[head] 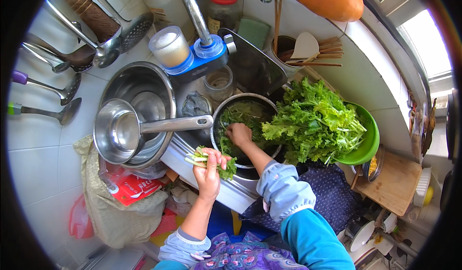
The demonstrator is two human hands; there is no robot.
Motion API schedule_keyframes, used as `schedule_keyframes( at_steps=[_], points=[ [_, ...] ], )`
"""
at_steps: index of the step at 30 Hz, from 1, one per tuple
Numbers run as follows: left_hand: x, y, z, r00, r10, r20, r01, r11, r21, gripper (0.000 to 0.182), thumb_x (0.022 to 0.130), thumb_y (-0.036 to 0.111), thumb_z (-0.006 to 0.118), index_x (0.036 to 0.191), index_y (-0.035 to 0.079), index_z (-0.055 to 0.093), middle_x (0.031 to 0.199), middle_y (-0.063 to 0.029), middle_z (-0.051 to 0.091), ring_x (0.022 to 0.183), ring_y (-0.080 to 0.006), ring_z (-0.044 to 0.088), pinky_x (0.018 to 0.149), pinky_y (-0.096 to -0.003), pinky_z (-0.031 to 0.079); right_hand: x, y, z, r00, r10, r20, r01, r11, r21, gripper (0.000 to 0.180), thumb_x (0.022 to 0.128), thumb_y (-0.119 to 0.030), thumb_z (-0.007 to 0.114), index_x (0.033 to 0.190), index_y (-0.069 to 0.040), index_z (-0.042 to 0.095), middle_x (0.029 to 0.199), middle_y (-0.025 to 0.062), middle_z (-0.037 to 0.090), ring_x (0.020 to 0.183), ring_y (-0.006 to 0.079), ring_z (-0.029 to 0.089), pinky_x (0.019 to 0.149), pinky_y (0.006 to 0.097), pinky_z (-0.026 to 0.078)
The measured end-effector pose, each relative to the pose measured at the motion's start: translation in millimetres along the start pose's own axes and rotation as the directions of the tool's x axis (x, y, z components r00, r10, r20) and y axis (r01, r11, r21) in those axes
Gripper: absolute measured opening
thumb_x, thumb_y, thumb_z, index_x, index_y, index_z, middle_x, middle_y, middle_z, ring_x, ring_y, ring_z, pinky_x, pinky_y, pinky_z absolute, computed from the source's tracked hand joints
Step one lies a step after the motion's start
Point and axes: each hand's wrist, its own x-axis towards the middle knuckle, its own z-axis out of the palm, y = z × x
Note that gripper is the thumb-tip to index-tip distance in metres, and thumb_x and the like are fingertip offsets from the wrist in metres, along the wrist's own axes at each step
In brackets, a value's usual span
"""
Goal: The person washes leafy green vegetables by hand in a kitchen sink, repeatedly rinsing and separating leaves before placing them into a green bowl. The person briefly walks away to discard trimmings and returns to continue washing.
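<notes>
My left hand [209,167] is closed around a small bunch of leafy greens [228,169], their pale stems poking out toward the left. Its place is just in front of a round metal pot [249,96] holding water and loose green leaves [234,111]. My right hand [239,134] reaches down into that pot, fingers at the leaves near its left side. Whether those fingers grip a leaf cannot be told, as the fingertips are partly hidden. To the right, a large heap of curly leafy greens [310,122] spills over a green plastic bowl [373,136].
A steel saucepan [117,133] rests on a large steel basin [169,89] at left, its handle reaching toward the pot. Above hangs a faucet with a blue filter [202,64]. Behind are a glass jar [218,84] and a chopstick holder [281,59]. A wooden board [397,183] lies right.
</notes>
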Motion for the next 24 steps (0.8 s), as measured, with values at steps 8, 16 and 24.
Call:
schedule_keyframes(
  at_steps=[8,16,24],
  points=[
    [7.9,14.4,22.4,0.995,-0.084,-0.056,0.085,0.996,0.015,0.026,0.089,0.011,0.056,0.073,0.011,0.036,0.058,0.0011,0.037,0.05,-0.009,0.035,0.054,-0.0272,0.04,-66.6,-13.0,-67.6,0.861,-0.259,-0.437,0.45,0.788,0.419,0.013,0.08,-0.006,0.063,0.09,0.001,0.067,0.083,0.0109,0.063,0.068,0.0188,0.061,0.061,0.0268,0.047],
    [37.0,32.0,52.8,0.939,-0.344,0.028,0.343,0.939,0.028,0.039,0.096,0.034,0.041,0.071,0.005,0.046,0.06,-0.0013,0.041,0.049,-0.0101,0.038,0.053,-0.0271,0.04,-138.5,-49.8,-125.4,0.803,-0.148,-0.577,0.567,0.486,0.665,0.015,0.087,0.003,0.054,0.099,0.005,0.062,0.095,0.01,0.058,0.078,0.0148,0.062,0.066,0.0234,0.05],
    [65.5,25.3,71.4,0.859,-0.474,0.193,0.502,0.854,-0.137,0.04,0.094,0.034,0.047,0.113,-0.001,0.052,0.085,-0.0098,0.061,0.06,-0.0101,0.05,0.056,-0.0235,0.043,-158.7,-49.1,-134.3,0.751,-0.173,-0.637,0.658,0.268,0.704,0.016,0.09,-0.004,0.052,0.101,0.006,0.058,0.104,0.0134,0.055,0.087,0.0218,0.062,0.079,0.0309,0.051]
  ],
)
